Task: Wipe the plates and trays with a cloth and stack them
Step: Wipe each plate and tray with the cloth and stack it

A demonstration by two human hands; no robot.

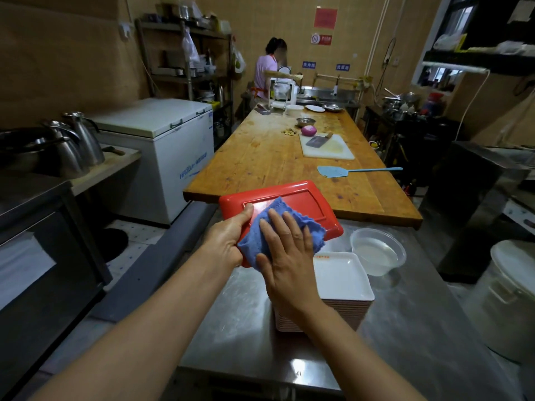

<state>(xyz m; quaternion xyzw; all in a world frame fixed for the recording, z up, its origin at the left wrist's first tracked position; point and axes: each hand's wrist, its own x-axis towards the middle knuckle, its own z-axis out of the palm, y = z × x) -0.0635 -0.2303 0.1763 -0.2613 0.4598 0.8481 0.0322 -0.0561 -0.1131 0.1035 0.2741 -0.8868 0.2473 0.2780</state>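
Observation:
A red rectangular tray (307,202) is held tilted above the steel counter. My left hand (228,235) grips its near left edge, thumb on the top face. A blue cloth (285,224) lies on the tray, and my right hand (285,253) presses it flat with straight fingers. Below my right wrist stands a stack of white square plates (343,280) on the steel counter (405,328).
A clear plastic bowl of water (377,251) sits right of the plates. Beyond is a long wooden table (260,160) with a cutting board and cleaver (325,144), a blue fly swatter (338,171) and an onion. A person stands at the far sink. A white bucket (509,296) is at right.

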